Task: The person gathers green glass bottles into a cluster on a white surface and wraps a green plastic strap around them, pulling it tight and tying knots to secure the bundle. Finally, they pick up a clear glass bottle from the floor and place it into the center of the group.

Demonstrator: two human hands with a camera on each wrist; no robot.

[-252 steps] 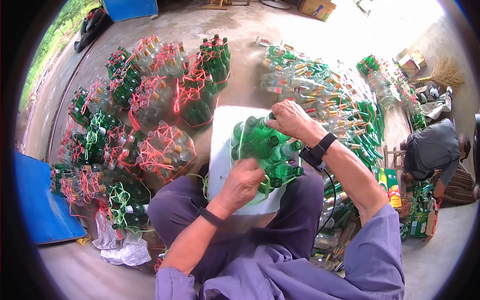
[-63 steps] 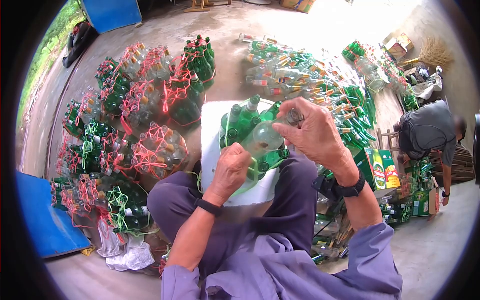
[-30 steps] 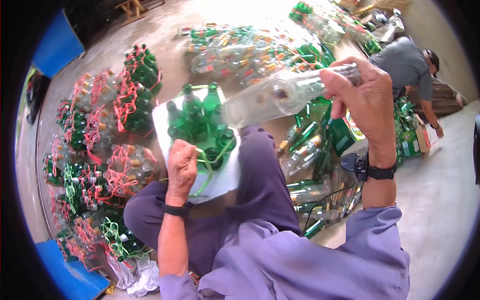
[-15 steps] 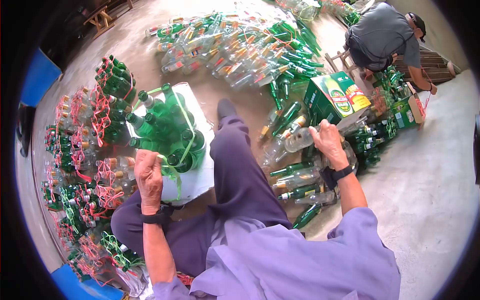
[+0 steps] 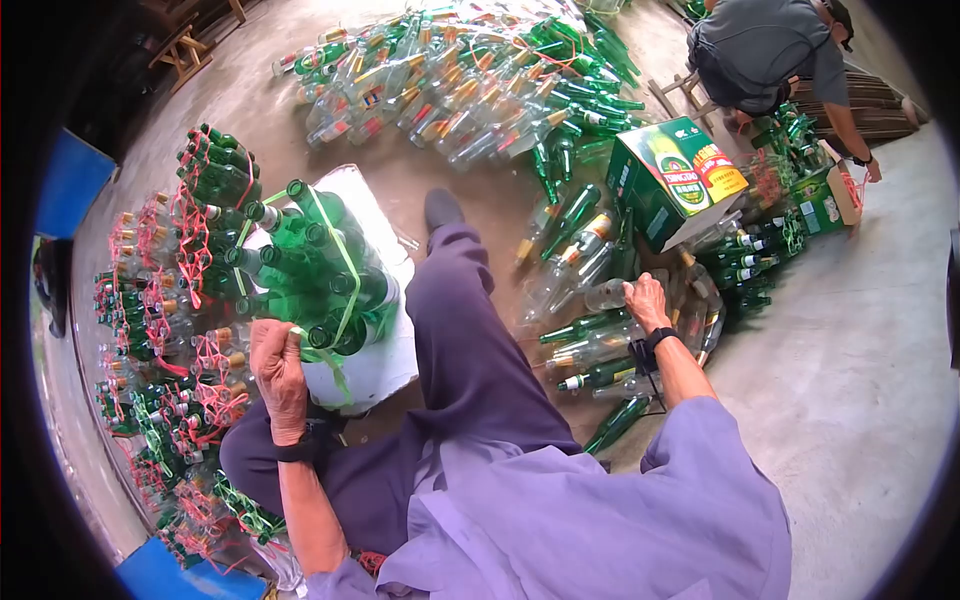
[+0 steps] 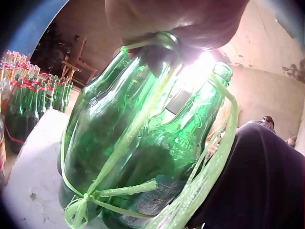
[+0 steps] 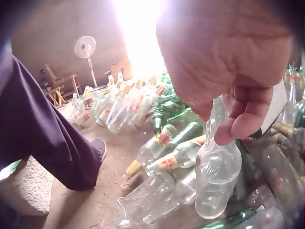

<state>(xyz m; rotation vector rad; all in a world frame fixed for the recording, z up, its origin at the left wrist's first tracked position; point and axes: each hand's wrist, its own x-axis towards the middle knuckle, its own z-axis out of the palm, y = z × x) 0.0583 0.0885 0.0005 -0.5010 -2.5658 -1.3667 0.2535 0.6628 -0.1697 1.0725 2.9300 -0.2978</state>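
Note:
A cluster of green glass bottles stands on a white block by the person's left knee. Pale green plastic twine runs around and over them, knotted low on one side. At the near side of the cluster, the left hand pinches this twine with curled fingers; the left wrist view has it right above the bottle necks. Out to the right, the right hand grips a clear glass bottle by its neck, base downward, over loose bottles lying on the floor.
Loose clear and green bottles cover the floor ahead. A green beer carton lies among bottles at right. Twine-tied bundles line the left. Another person bends over at the upper right. A standing fan is at the back.
The right hand has carried the clear bottle from above the green bottles out to the right and down to the loose ones. The left hand keeps the twine. The head view has turned right.

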